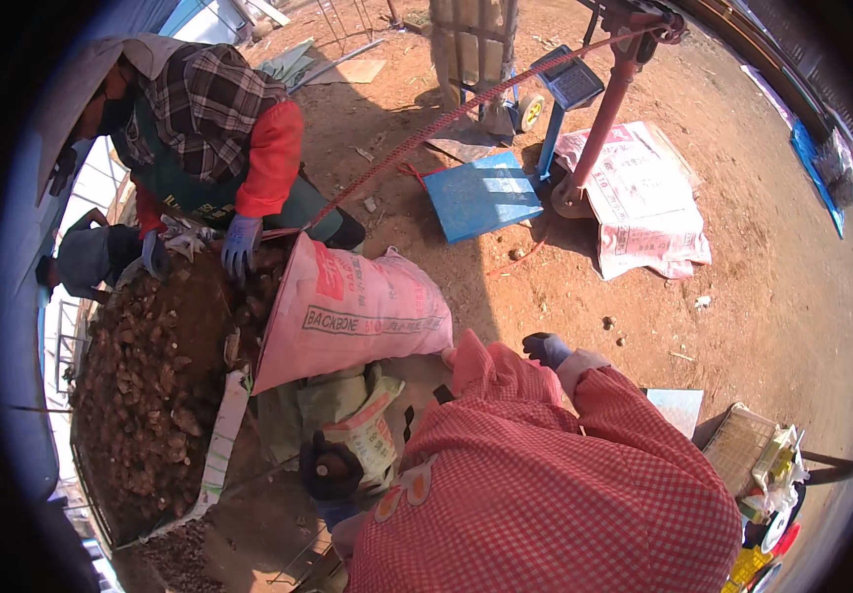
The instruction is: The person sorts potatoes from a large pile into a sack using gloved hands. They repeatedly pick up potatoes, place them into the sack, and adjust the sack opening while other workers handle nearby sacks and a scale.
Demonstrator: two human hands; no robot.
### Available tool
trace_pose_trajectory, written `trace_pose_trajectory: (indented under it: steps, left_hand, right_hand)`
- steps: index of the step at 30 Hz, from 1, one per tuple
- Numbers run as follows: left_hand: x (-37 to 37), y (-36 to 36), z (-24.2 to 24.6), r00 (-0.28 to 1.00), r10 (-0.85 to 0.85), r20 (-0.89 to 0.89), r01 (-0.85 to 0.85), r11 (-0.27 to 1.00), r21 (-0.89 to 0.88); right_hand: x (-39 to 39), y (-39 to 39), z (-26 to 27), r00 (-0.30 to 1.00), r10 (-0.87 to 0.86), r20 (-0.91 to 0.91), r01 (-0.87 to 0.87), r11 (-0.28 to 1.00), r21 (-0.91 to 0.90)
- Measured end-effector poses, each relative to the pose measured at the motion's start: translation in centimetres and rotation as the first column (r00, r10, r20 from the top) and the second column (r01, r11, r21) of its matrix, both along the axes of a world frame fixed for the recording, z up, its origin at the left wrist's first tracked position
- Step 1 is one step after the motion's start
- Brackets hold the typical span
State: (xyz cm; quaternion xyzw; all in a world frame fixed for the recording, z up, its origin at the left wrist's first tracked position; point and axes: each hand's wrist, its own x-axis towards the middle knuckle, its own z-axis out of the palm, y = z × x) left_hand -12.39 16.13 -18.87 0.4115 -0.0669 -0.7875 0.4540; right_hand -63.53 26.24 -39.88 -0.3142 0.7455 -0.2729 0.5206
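Note:
My left hand (330,474), in a dark-palmed glove, holds a round brown tuber (334,465) above a pale printed sack (367,441). Beside my red checked smock, my right hand (547,349) is out over the dirt floor; its fingers are partly turned away, and I see nothing in it. A full-looking pink woven sack (367,300) lies on its side between me and a sorting table, its wide mouth facing the table. Brown tubers (141,385) are heaped on the table inside a white rim strip (220,437).
Across the table, a co-worker's gloved hands (241,248) are at the tubers near the sack's mouth. A red rope (463,111) runs from a red post (604,126) towards that mouth. A blue platform scale (482,196), flattened pink sacks (638,196) and a crate (739,445) stand around.

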Motion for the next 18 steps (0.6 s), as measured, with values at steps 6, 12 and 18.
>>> trace_pose_trajectory:
  steps: [6,12,18]
  left_hand:
    - [-2.2,1.8,1.4,0.979,-0.004,-0.203,0.012,0.999,0.041]
    - [-6.8,9.1,-0.3,0.981,-0.094,-0.169,0.149,0.927,0.345]
    - [-7.7,8.3,-1.5,0.943,-0.294,-0.158,0.333,0.857,0.394]
  right_hand:
    - [-8.8,19.5,-7.6,0.773,-0.633,0.028,0.56,0.703,0.439]
    - [-2.3,29.1,-3.0,0.942,-0.265,-0.207,0.336,0.79,0.513]
    - [1.5,28.9,0.2,0.945,-0.279,-0.171,0.326,0.757,0.566]
